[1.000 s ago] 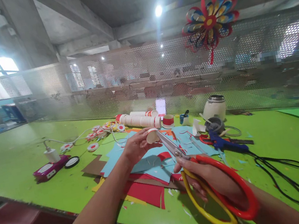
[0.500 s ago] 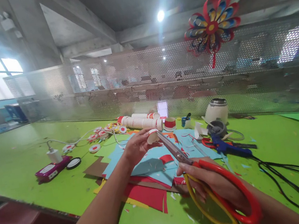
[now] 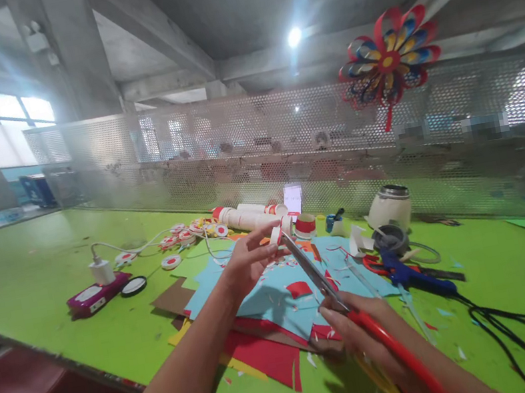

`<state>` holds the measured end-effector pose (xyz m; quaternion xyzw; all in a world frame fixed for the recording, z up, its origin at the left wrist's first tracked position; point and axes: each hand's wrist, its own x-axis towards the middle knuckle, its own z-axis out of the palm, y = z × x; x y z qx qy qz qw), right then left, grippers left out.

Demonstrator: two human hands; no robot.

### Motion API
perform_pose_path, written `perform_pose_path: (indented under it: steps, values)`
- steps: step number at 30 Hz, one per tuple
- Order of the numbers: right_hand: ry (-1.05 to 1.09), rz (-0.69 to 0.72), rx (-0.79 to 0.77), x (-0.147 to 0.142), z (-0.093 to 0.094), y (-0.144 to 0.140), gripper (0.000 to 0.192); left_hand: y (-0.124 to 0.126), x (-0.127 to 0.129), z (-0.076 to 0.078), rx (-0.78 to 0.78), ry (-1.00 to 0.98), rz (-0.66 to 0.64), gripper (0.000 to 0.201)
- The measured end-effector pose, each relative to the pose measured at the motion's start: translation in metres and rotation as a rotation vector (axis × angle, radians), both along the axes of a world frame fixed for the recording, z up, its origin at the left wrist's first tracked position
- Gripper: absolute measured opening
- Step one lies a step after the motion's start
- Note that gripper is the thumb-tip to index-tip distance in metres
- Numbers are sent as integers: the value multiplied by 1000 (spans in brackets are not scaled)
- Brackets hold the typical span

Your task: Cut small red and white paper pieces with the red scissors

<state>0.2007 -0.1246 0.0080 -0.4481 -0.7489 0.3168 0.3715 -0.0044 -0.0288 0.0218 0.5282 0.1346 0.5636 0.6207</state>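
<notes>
Head camera looks down at a green table (image 3: 43, 276), and near the centre of the frame the left hand (image 3: 246, 261) pinches a small white paper piece (image 3: 277, 234) with a red edge between thumb and fingertips, holding it up above the scattered blue paper sheets (image 3: 269, 293). Lower right of centre, the right hand (image 3: 368, 333) is wrapped through the red and yellow loops of the scissors (image 3: 333, 296), whose blades run up and left and meet the paper piece at their tips. That piece looks thin and light, easy to crease or tear, so I judge a gentle pinch close beside the blades, as shown, keeps it from flopping. The scissors look rigid and large next to it; the handle loops are the obvious hold. Red paper (image 3: 265, 355) lies under the blue sheets, and a blue glue gun (image 3: 407, 269) rests to the right.
</notes>
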Motion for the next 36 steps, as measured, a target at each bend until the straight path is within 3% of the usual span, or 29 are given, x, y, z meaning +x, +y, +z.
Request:
perform_pose_path:
  steps: [3, 9, 15, 36]
  values:
    - [-126, -69, 128, -3, -4, 0, 32, -2, 4, -1, 17, 7, 10, 52]
    - [-228, -158, 250, -6, -9, -3, 33, -8, 10, 2, 72, -17, 67, 47]
    - [-267, -177, 349, -7, -13, -4, 31, -9, 14, 1, 146, -69, 40, 44]
    - [-287, -192, 397, -4, -17, -4, 30, -8, 11, 1, 135, -35, 26, 51]
